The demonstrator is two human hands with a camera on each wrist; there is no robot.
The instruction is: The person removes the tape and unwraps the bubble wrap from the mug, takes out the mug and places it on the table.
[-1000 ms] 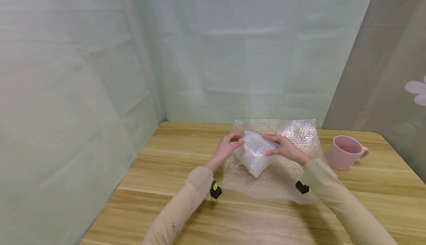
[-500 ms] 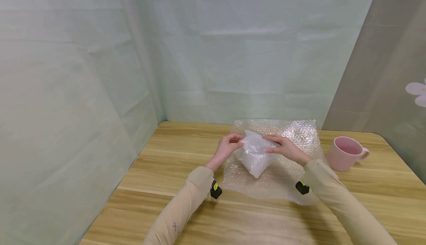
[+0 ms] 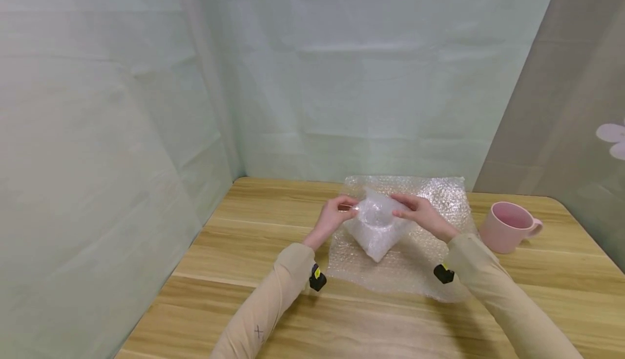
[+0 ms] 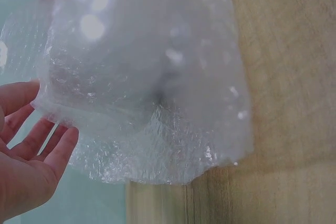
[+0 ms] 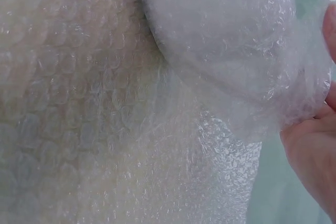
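Note:
A bundle of bubble wrap [image 3: 378, 239] stands on a flat sheet of bubble wrap [image 3: 415, 277] at the table's far side. Something pale with a rounded outline shows through its top; what it is stays hidden under the film. My left hand [image 3: 332, 218] pinches the bundle's left edge; the left wrist view shows its fingers [image 4: 60, 153] curled at the plastic. On the opposite edge, my right hand [image 3: 423, 217] grips the film between thumb and fingers. In the right wrist view this hand [image 5: 315, 145] is partly cut off by the frame.
A pink mug [image 3: 508, 228] stands upright right of the sheet, close to the right forearm, handle to the right. The wooden table [image 3: 234, 272] ends at pale green hanging cloth [image 3: 381, 104] behind and on the left.
The top of the bundle has spread wider, and the rounded shape inside shows more plainly. My right hand has shifted slightly to the right; the left has hardly moved.

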